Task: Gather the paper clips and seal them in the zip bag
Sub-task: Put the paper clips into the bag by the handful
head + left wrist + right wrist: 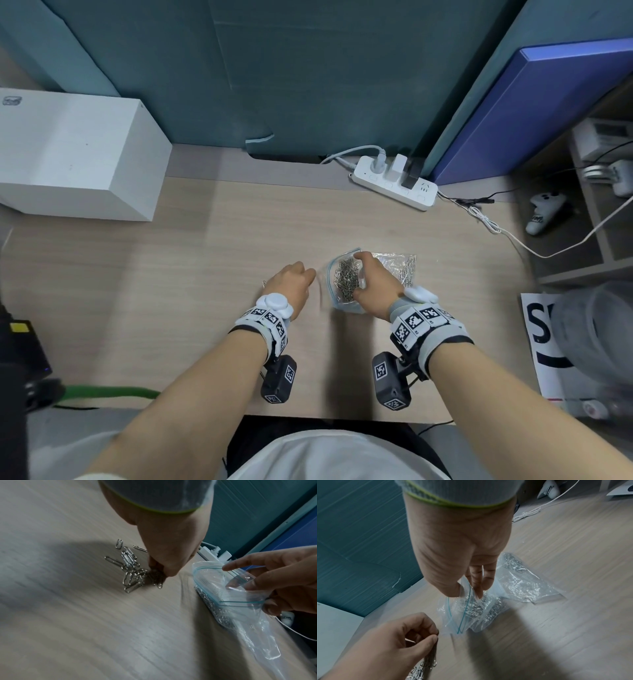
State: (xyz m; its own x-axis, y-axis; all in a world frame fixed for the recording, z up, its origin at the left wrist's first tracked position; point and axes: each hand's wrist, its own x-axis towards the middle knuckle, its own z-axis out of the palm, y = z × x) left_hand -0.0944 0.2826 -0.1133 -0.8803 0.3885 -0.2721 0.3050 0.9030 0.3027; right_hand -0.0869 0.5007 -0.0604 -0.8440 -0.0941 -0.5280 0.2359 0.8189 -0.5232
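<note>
Forearms nearest, reaching over desk [239, 222]. Left hand [291, 282] knuckles up, fingertips [433, 640] pinching a bunch of paper clips [130, 568] from a loose pile on the desk; contact blurred. Right hand [375, 286] holding zip bag [346, 284] mouth open between thumb and fingers. Bag flat on desk just right of the pile, mouth facing left hand, long axis left–right, part-filled with clips. Second clear bag [400, 265] partly hidden behind right hand
</note>
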